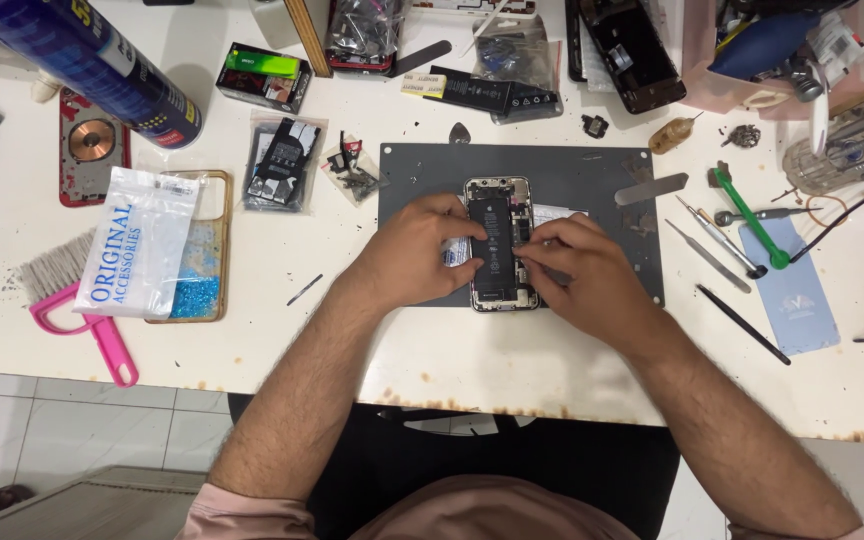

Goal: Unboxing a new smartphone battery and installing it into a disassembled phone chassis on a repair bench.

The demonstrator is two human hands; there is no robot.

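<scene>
Resting on a grey mat (592, 170) at the frame's centre, an opened phone (499, 243) lies under both hands. The left hand (417, 250) presses fingers on its left edge; the right hand (582, 270) pinches something small at its right side. Tweezers (709, 256) lie at right.

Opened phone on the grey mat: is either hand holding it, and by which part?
The left hand steadies the opened phone by its left edge; the right hand fingers press on its right side. Whether they pinch a part cannot be told.

Both hands, left (420, 252) and right (580, 268), press on an opened phone (498, 240) lying on a grey mat (592, 170).
</scene>
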